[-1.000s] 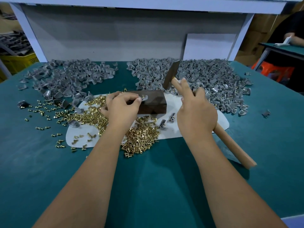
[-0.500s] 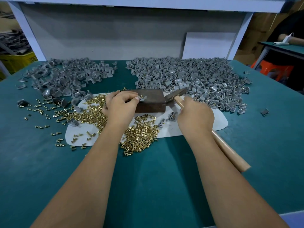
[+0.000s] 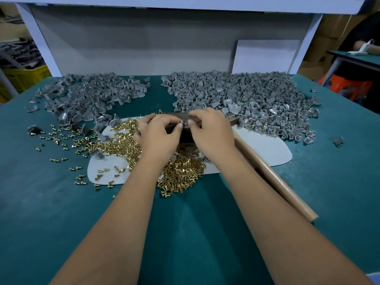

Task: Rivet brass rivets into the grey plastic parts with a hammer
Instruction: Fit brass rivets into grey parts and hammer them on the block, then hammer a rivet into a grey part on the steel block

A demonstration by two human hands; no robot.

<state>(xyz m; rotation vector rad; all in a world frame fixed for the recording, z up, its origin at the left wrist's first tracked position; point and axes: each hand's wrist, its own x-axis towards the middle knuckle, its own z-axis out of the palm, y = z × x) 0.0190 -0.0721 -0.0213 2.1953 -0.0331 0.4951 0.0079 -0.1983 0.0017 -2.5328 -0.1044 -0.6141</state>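
Observation:
Both my hands meet over the dark metal block (image 3: 186, 136) on the white mat (image 3: 265, 147). My left hand (image 3: 159, 137) pinches a small grey plastic part (image 3: 185, 126) on top of the block. From the other side, the thumb and forefinger of my right hand (image 3: 211, 132) pinch the same part. The hammer (image 3: 273, 177) lies on the table along my right forearm, its head (image 3: 234, 120) just beyond my right hand. My hand hides where the handle meets the head. Brass rivets (image 3: 181, 175) lie heaped on the mat below my hands.
A pile of grey parts (image 3: 90, 97) lies at the back left, and a bigger pile with rivets in them (image 3: 246, 99) at the back right. Loose rivets (image 3: 61, 140) are scattered on the green table to the left. A white board (image 3: 265, 56) leans on the back wall.
The hammer came down from its raised position and now lies on the table. My right hand moved left off the handle to the part on the block. My left hand stayed.

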